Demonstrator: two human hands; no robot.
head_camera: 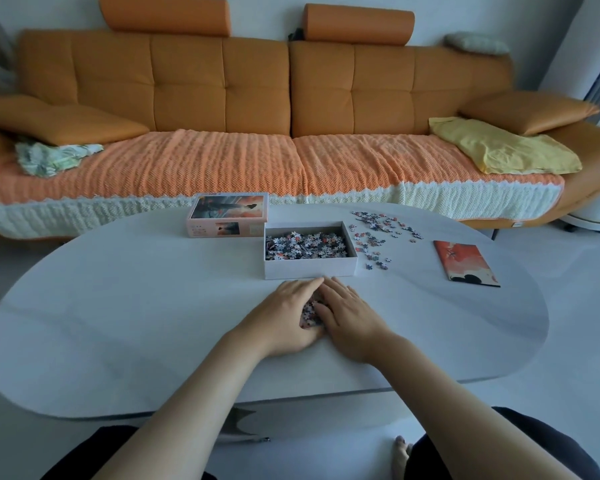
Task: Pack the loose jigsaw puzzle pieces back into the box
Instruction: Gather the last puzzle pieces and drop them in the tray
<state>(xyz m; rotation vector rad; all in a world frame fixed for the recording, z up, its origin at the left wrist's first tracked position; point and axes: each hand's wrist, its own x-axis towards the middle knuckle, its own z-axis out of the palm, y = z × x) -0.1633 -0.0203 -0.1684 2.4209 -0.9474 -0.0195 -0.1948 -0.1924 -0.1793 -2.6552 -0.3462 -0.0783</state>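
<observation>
An open white box [309, 269] stands mid-table, partly filled with jigsaw pieces. Just in front of it my left hand [284, 317] and my right hand [349, 313] are cupped together around a small heap of puzzle pieces [309, 313], which shows only in the gap between the palms. Both hands rest on the table and press the heap from either side. More loose pieces [378, 237] lie scattered to the right of the box.
The box lid [227, 214] with a picture sits left behind the box. An orange printed sheet [465, 263] lies at the right. The oval white table [118, 306] stands before an orange sofa [291, 98]. My knees and one foot show below the table edge.
</observation>
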